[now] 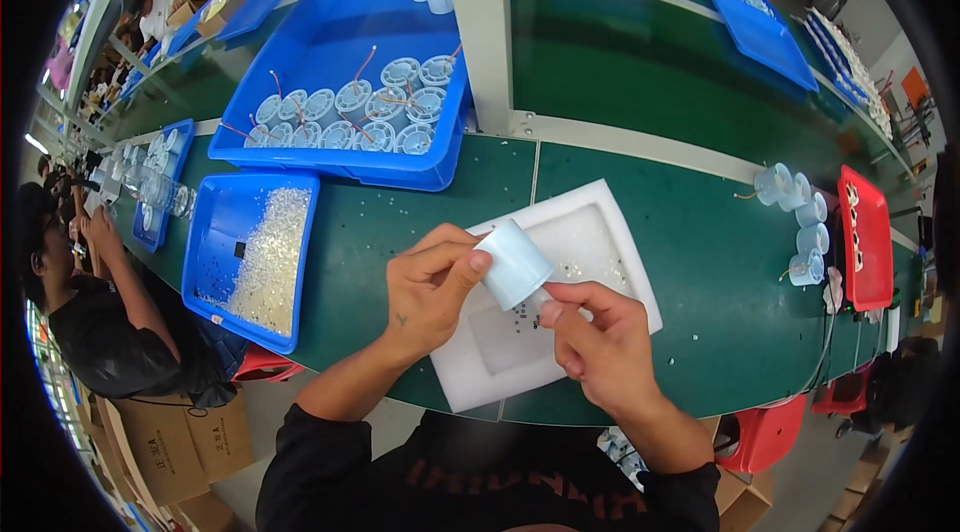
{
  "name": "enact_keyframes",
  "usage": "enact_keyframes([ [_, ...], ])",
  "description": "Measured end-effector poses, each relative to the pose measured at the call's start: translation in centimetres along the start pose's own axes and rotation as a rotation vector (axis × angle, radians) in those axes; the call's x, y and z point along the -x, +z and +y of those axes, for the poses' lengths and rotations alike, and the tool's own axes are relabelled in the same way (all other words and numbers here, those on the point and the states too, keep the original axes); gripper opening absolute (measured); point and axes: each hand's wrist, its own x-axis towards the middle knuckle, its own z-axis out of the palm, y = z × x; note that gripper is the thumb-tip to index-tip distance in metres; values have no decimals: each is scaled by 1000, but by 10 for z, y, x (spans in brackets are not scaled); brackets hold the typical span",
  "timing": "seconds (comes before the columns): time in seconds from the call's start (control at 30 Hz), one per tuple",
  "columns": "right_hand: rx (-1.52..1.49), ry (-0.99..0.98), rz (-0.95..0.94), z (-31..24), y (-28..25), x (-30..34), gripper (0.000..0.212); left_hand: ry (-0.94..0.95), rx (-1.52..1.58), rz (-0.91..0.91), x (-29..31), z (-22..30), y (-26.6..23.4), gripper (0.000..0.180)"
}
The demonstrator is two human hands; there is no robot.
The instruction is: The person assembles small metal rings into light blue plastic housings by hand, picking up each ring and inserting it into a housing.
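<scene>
My left hand point(430, 287) is closed around a pale blue plastic cup-shaped housing point(514, 268), tilted in the air above a white foam tray point(462, 372). At the lower right rim of the housing, my right hand point(598, 334) pinches with thumb and fingers. A small pale, translucent piece shows at those fingertips, too small to name. Beneath the hands, several tiny dark parts point(525, 318) and light specks point(590, 274) are scattered in the tray's recess.
A large blue bin point(345, 164) at the back left holds many similar housings with wires. Nearer stands a blue tray point(212, 232) of small clear pieces. At right, several housings point(812, 237) line up beside a red tray point(868, 242). A co-worker point(105, 327) sits at far left.
</scene>
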Motion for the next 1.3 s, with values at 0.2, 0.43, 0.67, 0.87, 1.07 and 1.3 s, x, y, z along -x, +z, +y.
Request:
enact_keyframes([
  [0.2,617,-811,122,14,5,-15,25,41,-34,12,-8,0,-3,15],
  [0.43,1036,-1183,235,11,-1,-39,40,130,302,79,-9,-4,8,35],
  [0.67,923,-903,96,0,-26,-16,61,430,42,138,-18,-5,-6,89],
  [0.87,928,-752,-150,-9,0,-23,71,906,-467,78,-20,-10,4,86],
  [1.07,671,-695,-129,-9,3,-26,60,908,-479,55,-23,-14,7,86],
  [1.3,699,-450,-390,-17,-6,-22,76,892,-588,71,-28,-18,6,89],
])
